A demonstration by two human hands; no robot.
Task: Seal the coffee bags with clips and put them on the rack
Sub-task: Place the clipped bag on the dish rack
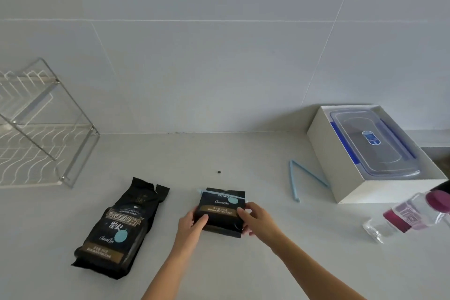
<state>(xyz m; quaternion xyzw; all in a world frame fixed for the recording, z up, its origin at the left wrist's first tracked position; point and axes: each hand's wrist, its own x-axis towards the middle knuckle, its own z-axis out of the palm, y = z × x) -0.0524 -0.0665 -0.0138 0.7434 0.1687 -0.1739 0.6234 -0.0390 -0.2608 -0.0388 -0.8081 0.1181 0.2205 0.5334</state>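
A folded black coffee bag (222,209) stands in the middle of the counter, with a light-blue clip (222,193) across its folded top. My left hand (192,223) grips its left side and my right hand (255,219) grips its right side. A second black coffee bag (119,231) lies flat to the left, its top open and unclipped. Another light-blue clip (300,179) lies open in a V to the right. The wire rack (41,129) stands at the far left against the wall.
A white box (353,190) holding a clear lidded container with blue latches (372,143) sits at the right. A clear plastic bottle with a purple cap (409,217) lies at the right edge. A small dark speck (219,172) lies on the counter behind the bags.
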